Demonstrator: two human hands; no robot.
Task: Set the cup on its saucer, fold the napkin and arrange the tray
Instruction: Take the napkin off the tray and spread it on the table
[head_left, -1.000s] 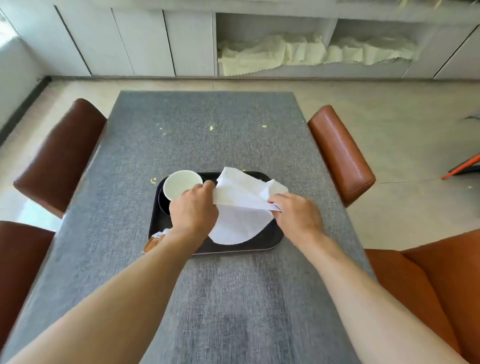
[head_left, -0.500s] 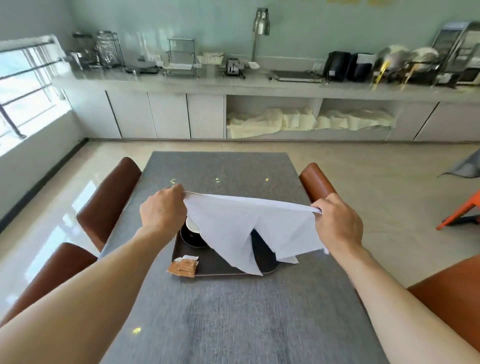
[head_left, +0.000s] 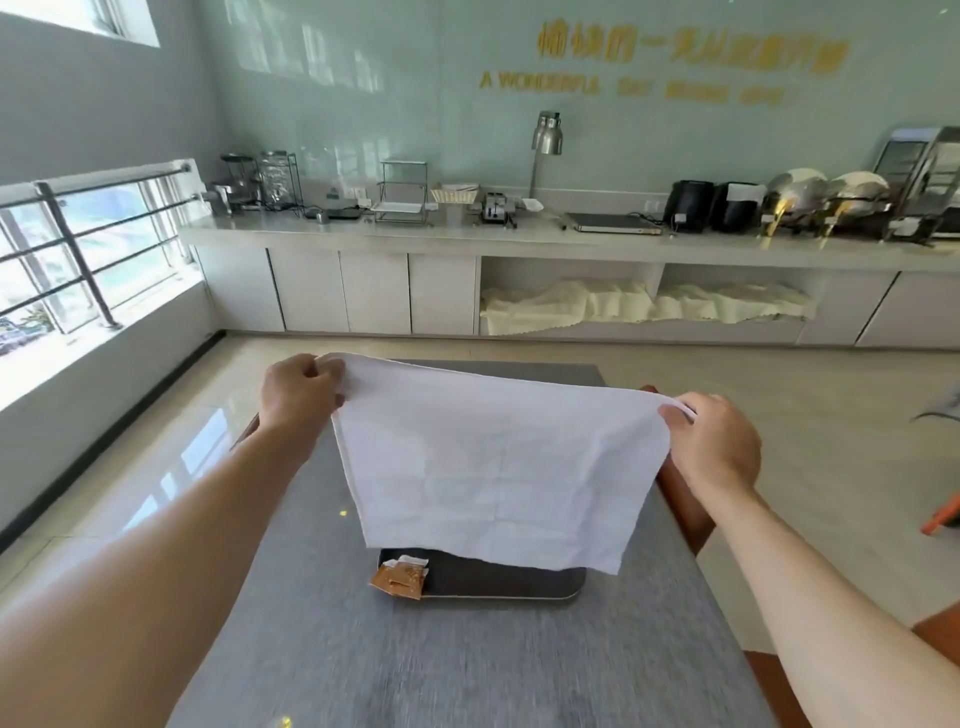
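Note:
A white napkin hangs spread flat in the air above the table. My left hand pinches its upper left corner and my right hand pinches its upper right corner. Below its lower edge shows the near rim of the black tray. A brown sachet lies on the tray's front left corner. The cup and saucer are hidden behind the napkin.
The grey cloth-covered table stretches toward me. Brown chairs stand on both sides, one by my right wrist. Farther off runs a white counter with appliances, and a railed window is at the left.
Both hands lifted the crumpled napkin off the tray, pulled its top corners apart and raised it until it hangs open. The camera tilted up, and the cup went out of sight behind the cloth.

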